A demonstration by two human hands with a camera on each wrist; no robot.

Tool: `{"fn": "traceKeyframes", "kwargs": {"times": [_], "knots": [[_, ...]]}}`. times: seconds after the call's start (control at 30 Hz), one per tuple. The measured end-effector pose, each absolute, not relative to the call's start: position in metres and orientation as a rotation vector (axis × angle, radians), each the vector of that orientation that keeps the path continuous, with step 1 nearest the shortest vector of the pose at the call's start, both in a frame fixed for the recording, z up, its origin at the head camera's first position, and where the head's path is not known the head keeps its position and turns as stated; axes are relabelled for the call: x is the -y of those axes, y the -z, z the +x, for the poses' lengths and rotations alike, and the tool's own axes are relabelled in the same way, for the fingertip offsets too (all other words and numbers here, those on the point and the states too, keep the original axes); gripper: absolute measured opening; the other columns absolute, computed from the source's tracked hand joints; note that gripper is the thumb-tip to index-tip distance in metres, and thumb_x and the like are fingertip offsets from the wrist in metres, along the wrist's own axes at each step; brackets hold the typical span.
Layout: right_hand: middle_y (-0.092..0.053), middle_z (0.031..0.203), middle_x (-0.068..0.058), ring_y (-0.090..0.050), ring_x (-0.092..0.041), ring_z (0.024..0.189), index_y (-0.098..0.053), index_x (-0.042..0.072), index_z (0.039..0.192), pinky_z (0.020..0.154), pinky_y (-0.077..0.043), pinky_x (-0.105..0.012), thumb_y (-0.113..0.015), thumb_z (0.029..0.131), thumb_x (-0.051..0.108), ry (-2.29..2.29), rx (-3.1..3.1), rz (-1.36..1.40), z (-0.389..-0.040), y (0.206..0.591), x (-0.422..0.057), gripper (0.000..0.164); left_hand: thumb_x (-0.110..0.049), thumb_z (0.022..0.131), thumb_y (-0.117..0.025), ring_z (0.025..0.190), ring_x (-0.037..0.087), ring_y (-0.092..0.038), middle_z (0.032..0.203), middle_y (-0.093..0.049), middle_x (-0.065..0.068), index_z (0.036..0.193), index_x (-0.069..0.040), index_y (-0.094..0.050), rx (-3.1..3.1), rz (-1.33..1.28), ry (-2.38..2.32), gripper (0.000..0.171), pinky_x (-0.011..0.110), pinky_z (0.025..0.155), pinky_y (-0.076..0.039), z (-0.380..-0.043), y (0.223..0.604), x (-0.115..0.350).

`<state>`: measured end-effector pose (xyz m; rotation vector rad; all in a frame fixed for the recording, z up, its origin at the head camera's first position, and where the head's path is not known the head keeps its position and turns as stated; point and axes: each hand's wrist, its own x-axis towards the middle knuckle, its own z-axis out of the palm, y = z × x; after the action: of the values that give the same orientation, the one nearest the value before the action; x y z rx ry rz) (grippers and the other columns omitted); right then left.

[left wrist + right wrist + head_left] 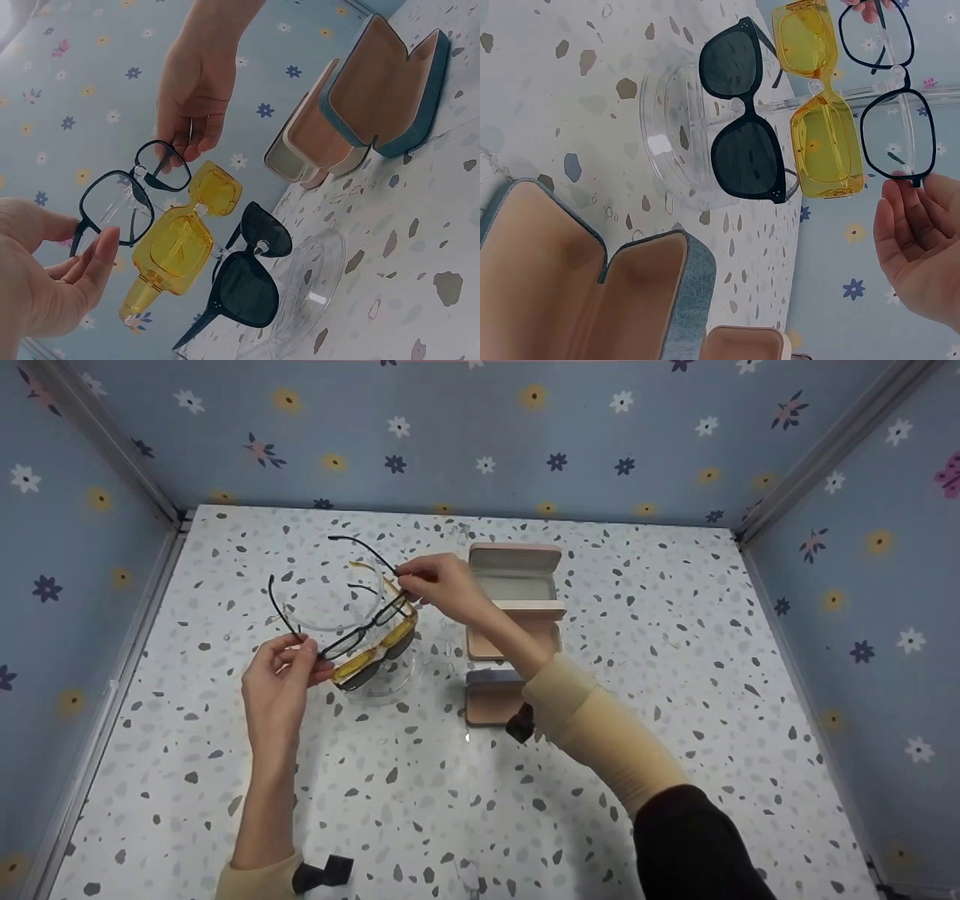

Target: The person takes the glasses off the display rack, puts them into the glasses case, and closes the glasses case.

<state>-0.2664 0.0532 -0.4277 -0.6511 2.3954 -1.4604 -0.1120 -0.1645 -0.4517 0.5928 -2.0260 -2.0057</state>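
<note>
Two hands hold one pair of black-framed eyeglasses (367, 627), up in the air over the left part of the table (637, 780). The left hand (277, 675) has its thumb and fingers bent, and it pinches the glasses at one side, near where the arm joins the front. The right hand (448, 585) pinches the other side in the same spot with its thumb and fingers. The long arms of the glasses are spread out and point away from the person. The lenses are clear.

Just under these glasses is a pair of yellow glasses (826, 142), see-through like candy. Under that is a pair of dark sunglasses (744, 154). The yellow glasses and the sunglasses sit on a clear plastic stand (654, 142) with a round foot on the table. I cannot tell if the black-framed eyeglasses touch the stand.

Three glasses cases stand in a row to the right of the stand, all open. The blue case (431, 94) is nearest to the person and is peach inside. The cream case (514, 639) is in the middle. The far case (516, 561) is greenish gray inside. The right arm covers part of the row.
</note>
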Motion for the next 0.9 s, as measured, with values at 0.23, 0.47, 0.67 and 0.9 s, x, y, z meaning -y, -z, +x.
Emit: {"fn": "traceKeyframes", "kwargs": {"times": [0.23, 0.47, 0.67, 0.9], "knots": [[-0.077, 0.107, -0.015, -0.074, -0.019, 0.089, -0.073, 0.005, 0.125, 0.078, -0.060, -0.024, -0.064, 0.103, 0.013, 1.492, -2.377, -0.638, -0.266, 0.427, -0.054, 0.026, -0.019, 0.098, -0.071, 0.074, 0.012, -0.075, 0.088, -0.069, 0.001, 0.122, -0.003, -0.062, 1.980, 0.578, 2.029, 0.030, 0.024, 0.073, -0.063, -0.109, 0.446, 0.161], [-0.077, 0.108, -0.019, -0.074, -0.017, 0.090, -0.073, 0.002, 0.125, 0.083, -0.062, -0.026, -0.064, 0.102, 0.009, 1.580, -2.303, -0.611, -0.265, 0.420, -0.058, 0.026, -0.019, 0.098, -0.070, 0.072, 0.010, -0.075, 0.087, -0.068, 0.000, 0.119, -0.006, -0.063, 1.975, 0.531, 1.986, 0.025, 0.023, 0.072, -0.063, -0.106, 0.442, 0.156], [-0.077, 0.107, -0.019, -0.072, -0.011, 0.085, -0.072, -0.001, 0.126, 0.082, -0.061, -0.026, -0.064, 0.101, 0.008, 1.620, -2.294, -0.600, -0.262, 0.411, -0.066, 0.027, -0.016, 0.098, -0.070, 0.073, 0.012, -0.074, 0.087, -0.067, 0.003, 0.121, -0.003, -0.063, 1.935, 0.483, 1.996, 0.027, 0.024, 0.073, -0.063, -0.106, 0.436, 0.148], [-0.075, 0.109, -0.025, -0.071, -0.008, 0.082, -0.070, -0.003, 0.126, 0.082, -0.062, -0.026, -0.064, 0.101, 0.005, 1.696, -2.270, -0.591, -0.260, 0.403, -0.083, 0.027, -0.017, 0.099, -0.069, 0.077, 0.018, -0.074, 0.088, -0.067, 0.005, 0.121, -0.005, -0.064, 1.961, 0.427, 1.988, 0.025, 0.026, 0.076, -0.064, -0.111, 0.429, 0.137]]}}
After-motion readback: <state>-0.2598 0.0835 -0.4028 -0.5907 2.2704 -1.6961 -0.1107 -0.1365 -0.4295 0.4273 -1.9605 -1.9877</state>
